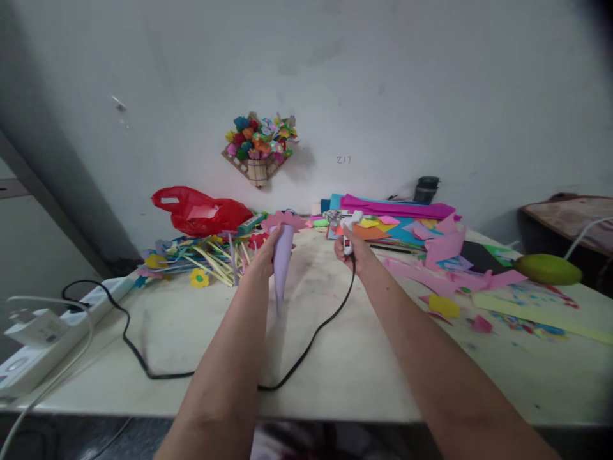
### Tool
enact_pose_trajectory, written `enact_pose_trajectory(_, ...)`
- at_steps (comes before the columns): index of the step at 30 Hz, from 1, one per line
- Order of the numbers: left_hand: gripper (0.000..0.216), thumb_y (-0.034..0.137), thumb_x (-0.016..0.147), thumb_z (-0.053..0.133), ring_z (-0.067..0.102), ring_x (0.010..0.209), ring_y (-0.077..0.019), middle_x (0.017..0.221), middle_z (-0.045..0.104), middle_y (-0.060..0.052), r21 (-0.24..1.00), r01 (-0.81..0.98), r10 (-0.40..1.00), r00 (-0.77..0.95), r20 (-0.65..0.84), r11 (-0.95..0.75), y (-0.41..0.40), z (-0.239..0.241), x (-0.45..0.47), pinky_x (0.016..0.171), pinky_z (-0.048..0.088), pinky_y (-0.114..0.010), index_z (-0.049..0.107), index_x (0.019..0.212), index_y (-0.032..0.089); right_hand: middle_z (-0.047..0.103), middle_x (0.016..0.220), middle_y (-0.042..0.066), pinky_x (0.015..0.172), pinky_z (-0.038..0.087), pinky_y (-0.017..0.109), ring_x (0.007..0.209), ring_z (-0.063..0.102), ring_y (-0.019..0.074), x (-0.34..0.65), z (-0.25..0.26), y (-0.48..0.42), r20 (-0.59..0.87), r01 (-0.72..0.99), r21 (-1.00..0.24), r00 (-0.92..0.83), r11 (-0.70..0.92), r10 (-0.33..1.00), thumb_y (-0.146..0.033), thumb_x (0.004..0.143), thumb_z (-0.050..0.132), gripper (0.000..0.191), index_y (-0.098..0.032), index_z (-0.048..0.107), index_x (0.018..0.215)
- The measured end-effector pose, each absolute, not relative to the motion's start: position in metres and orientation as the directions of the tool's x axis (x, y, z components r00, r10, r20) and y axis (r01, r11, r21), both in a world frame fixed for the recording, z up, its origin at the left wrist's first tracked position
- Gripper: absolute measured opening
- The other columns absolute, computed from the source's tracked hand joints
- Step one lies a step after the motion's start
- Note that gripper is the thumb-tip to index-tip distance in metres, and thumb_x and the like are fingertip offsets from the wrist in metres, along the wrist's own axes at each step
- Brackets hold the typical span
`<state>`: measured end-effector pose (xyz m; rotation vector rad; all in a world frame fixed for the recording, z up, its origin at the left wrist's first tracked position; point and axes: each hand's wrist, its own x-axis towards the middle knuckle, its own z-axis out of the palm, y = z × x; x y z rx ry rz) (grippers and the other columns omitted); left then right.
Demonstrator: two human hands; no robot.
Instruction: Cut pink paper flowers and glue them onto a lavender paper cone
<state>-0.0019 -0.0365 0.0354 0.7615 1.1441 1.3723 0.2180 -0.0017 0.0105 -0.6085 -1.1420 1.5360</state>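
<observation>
My left hand (262, 257) is closed around a lilac paper cone (281, 263) that points down and carries a pink scalloped paper piece (286, 220) at its wide top. My right hand (351, 250) grips a white glue gun (348, 231) held upright over the middle of the pale table (335, 358). A black cord (306, 345) runs from the gun down across the table and off to the left. The two hands are apart, about a hand's width between them.
A red plastic bag (198, 211) and a pile of coloured paper strips and flowers (201, 259) lie at the back left. Pink, blue and yellow paper sheets and scraps (431, 246) cover the right. A white power strip (52, 332) sits at the left edge. A paper bouquet (261, 145) hangs on the wall.
</observation>
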Motion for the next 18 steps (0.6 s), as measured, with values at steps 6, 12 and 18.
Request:
enact_pose_trajectory(6, 0.056, 0.06, 0.083, 0.057, 0.061, 0.048, -0.0143, 0.065, 0.067, -0.009, 0.956, -0.274, 0.966, -0.198, -0.165, 0.107, -0.031, 0.034, -0.011, 0.046, 0.049, -0.022, 0.064, 0.109, 0.01, 0.059, 0.061, -0.003, 0.04, 0.033, 0.022, 0.044, 0.046, 0.0093, 0.227, 0.01, -0.01, 0.236, -0.407, -0.912, -0.404, 0.057, 0.884, -0.035, 0.057, 0.077, 0.036, -0.021, 0.052, 0.078)
enact_pose_trajectory(12, 0.057, 0.064, 0.082, 0.054, 0.06, 0.048, -0.0139, 0.065, 0.067, -0.008, 0.969, -0.227, 0.967, -0.208, -0.144, 0.095, -0.031, 0.031, -0.008, 0.045, 0.048, -0.022, 0.065, 0.106, 0.013, 0.062, 0.06, -0.001, 0.038, 0.033, 0.024, 0.035, 0.041, 0.0071, 0.23, 0.008, -0.012, 0.282, -0.342, -0.931, -0.458, 0.126, 0.843, -0.033, 0.061, 0.074, 0.028, -0.018, 0.059, 0.079)
enact_pose_trajectory(18, 0.055, 0.062, 0.083, 0.053, 0.062, 0.053, -0.0138, 0.067, 0.067, -0.008, 0.981, -0.18, 0.972, -0.206, -0.109, 0.072, -0.036, 0.032, -0.002, 0.049, 0.049, -0.021, 0.066, 0.107, 0.013, 0.062, 0.056, 0.0, 0.034, 0.026, 0.022, 0.031, 0.042, 0.0066, 0.218, 0.013, -0.013, 0.314, -0.2, -0.948, -0.451, 0.249, 0.835, -0.048, 0.071, 0.071, 0.035, -0.014, 0.065, 0.077)
